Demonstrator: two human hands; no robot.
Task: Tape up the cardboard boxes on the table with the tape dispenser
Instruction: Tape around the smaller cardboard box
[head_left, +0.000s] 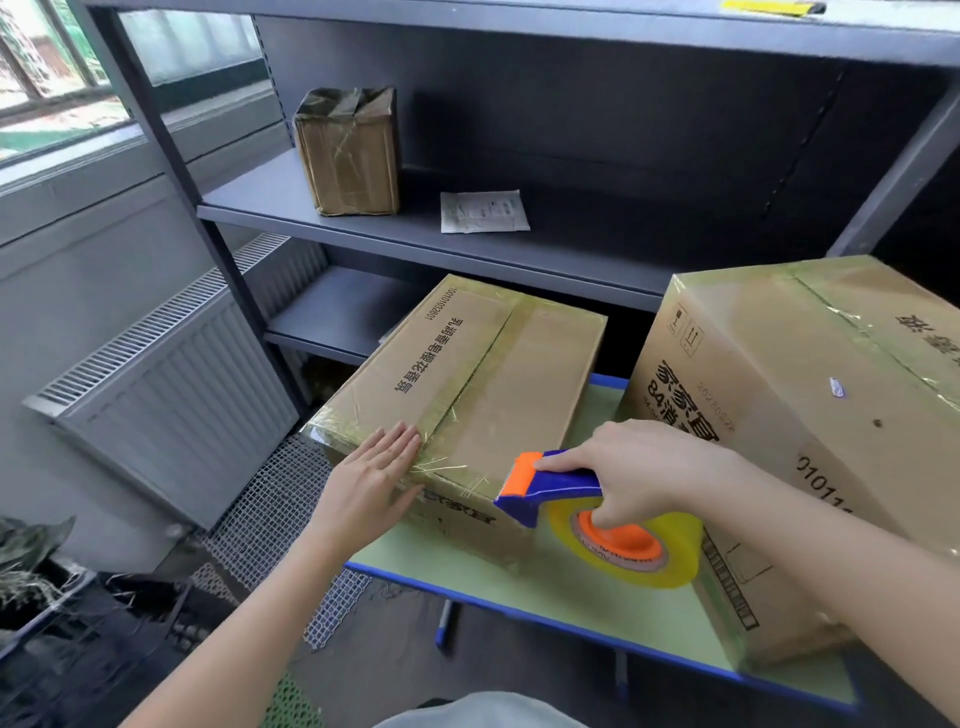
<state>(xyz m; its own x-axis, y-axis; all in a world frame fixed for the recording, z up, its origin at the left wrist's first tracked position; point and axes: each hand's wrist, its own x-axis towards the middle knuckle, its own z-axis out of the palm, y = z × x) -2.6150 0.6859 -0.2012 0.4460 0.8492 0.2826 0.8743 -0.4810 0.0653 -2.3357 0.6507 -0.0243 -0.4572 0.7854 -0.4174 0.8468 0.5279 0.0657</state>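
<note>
Centre box: matt brown cardboard, black print, glossy clear tape along seam and edges, wrinkled in spots. Large box at right: same cardboard, shiny tape film over the top. Small box upper centre: cardboard under glossy crinkled tape. Tape dispenser: smooth blue and orange plastic. Tape roll: translucent yellowish, glossy. Table: smooth pale green top, blue edge. Shelving: matt grey painted metal. Paper sheet: white, creased. Radiator at left: grey ribbed metal. Wire mesh lower left: metal grid.

Smaller box top — "1001010322801"; larger box side — "84"; Chinese characters on both.
</note>
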